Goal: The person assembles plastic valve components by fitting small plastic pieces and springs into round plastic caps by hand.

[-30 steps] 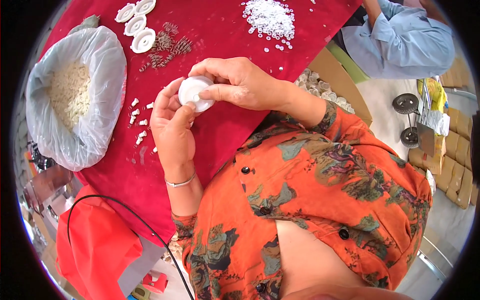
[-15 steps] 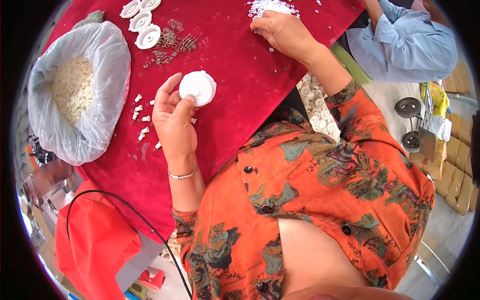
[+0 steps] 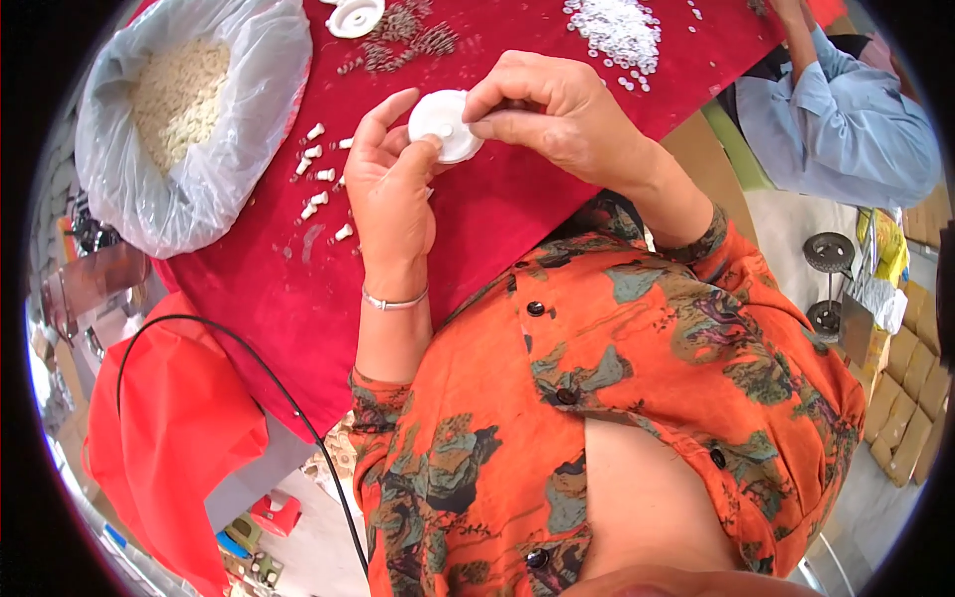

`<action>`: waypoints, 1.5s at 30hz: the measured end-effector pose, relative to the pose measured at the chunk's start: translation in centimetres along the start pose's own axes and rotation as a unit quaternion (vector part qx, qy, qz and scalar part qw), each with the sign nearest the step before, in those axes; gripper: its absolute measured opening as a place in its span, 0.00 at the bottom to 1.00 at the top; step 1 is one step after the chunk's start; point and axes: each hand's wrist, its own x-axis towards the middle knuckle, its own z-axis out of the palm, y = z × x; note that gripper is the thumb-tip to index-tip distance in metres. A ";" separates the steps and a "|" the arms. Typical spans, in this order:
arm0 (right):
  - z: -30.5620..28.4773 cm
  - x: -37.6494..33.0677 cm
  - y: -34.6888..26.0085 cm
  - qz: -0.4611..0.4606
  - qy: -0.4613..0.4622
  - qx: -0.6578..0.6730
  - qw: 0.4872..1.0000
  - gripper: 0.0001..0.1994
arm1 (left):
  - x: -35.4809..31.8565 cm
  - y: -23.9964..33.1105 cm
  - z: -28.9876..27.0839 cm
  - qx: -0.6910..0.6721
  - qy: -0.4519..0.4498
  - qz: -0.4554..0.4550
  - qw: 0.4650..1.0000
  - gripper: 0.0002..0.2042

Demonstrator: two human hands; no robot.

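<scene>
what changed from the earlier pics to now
The right hand went from the white round part out to the pile of white rings, then back to the part's right edge; whether it holds anything is unclear. The left hand kept hold of the part; the plastic bag stayed put.

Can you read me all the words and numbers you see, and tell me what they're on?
There are none I can read.
White disc in the left hand: no writing shows.
Plastic bag: no writing I can make out.
Red tablecloth: no words show.
Yellow bag: too small and blurred to tell.
Brown packages: too small and blurred to tell.
</scene>
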 end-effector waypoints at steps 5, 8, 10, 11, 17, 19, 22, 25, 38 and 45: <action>0.8 0.5 -1.0 -0.071 0.011 -0.140 0.988 0.06 | -0.2 0.3 -0.3 0.014 0.002 0.013 1.000 0.21; 0.8 0.5 -1.9 -0.088 0.007 -0.242 0.966 0.05 | -0.4 0.3 -0.1 0.043 0.003 0.028 0.999 0.21; 0.7 0.5 -2.1 -0.077 -0.002 -0.293 0.953 0.05 | -0.3 0.2 0.0 0.046 0.017 0.058 0.997 0.20; 0.9 0.6 -2.1 -0.078 -0.004 -0.292 0.953 0.05 | -0.3 0.2 0.0 0.046 0.019 0.058 0.997 0.20; 2.8 0.6 -0.8 -0.134 0.041 -0.172 0.975 0.06 | -0.1 0.0 0.1 0.052 0.030 0.076 0.995 0.18; 3.1 0.4 -0.5 -0.141 0.059 -0.208 0.966 0.06 | -0.1 0.0 -0.1 0.051 0.051 0.061 0.996 0.18; 3.2 0.7 -0.4 -0.150 0.071 -0.205 0.964 0.07 | -0.1 0.2 -0.1 0.031 0.055 0.057 0.996 0.17; 3.3 0.8 -0.4 -0.139 0.075 -0.188 0.970 0.07 | -0.2 0.1 -0.1 0.038 0.060 0.056 0.996 0.17; 2.9 0.8 -0.5 -0.104 0.080 -0.141 0.981 0.05 | -0.4 0.3 0.2 0.077 0.011 0.092 0.993 0.17; 3.0 0.8 -0.6 -0.133 0.053 -0.159 0.977 0.06 | -0.3 0.5 0.2 0.105 0.049 0.117 0.986 0.17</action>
